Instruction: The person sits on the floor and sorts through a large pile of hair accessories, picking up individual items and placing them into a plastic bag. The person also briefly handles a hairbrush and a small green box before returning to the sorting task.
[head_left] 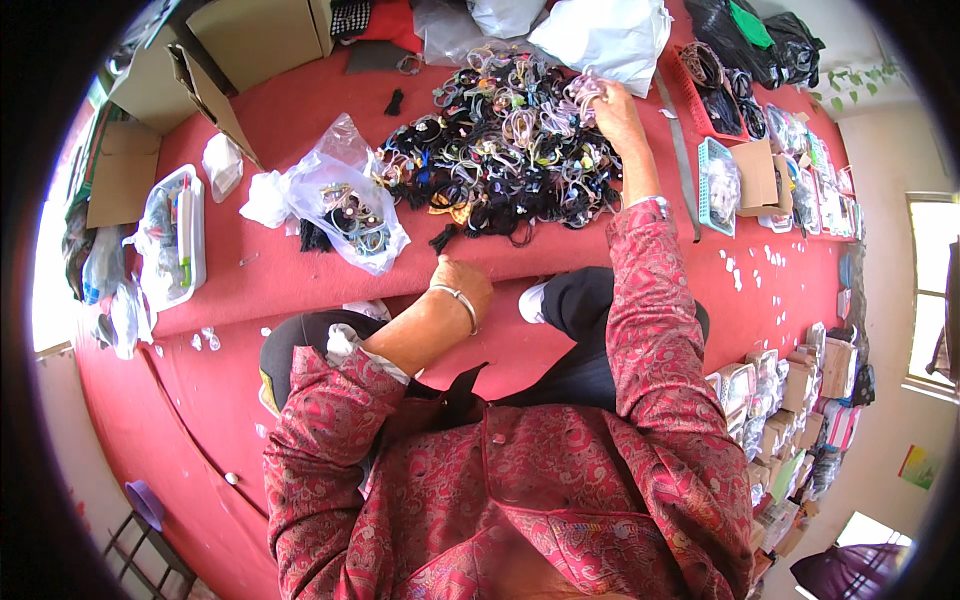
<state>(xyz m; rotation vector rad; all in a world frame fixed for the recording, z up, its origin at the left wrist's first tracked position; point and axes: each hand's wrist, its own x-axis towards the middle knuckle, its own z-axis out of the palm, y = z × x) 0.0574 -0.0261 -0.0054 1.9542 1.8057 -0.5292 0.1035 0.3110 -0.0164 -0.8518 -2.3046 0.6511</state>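
Note:
A big heap of hair ties and bands [505,150], mostly black with pink and pale ones, lies on the red cloth-covered table [290,120]. My right hand [612,105] reaches far over the heap and is closed on a bunch of pale pink bands [583,90] at its far right edge. My left hand [462,283], with a metal bangle on the wrist, rests at the table's near edge as a loose fist; whether it holds anything is hidden. A clear plastic bag [345,205] holding more bands lies left of the heap.
Cardboard boxes [215,60] stand at the far left. A white tray [175,235] of small items sits at the left end. White plastic bags [590,35] lie behind the heap. A teal basket [715,185], a red basket [715,90] and packaged goods [790,390] fill the right.

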